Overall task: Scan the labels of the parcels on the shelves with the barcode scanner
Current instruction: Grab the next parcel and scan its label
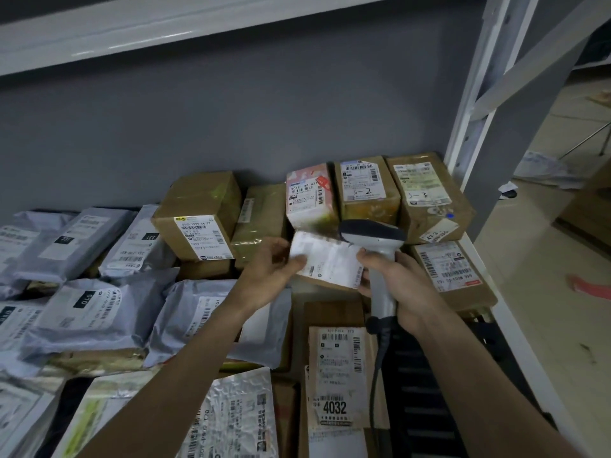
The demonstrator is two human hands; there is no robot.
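On the crowded shelf, my left hand (271, 269) tilts 1 parcel (325, 264) by its edge while my right hand (398, 285) grips the scanner (377, 256); next I need its head squared to that label.

Grey and black on the barcode scanner (373, 241), black on its cable (377, 368). White with black barcodes on the held parcel's label (327, 259). Brown cardboard on the boxes (198, 196) at the back, pale grey-lilac on the soft mailer bags (96, 312), silver on one foil bag (231, 411). Dull grey wall (231, 110), white shelf frame (476, 104).
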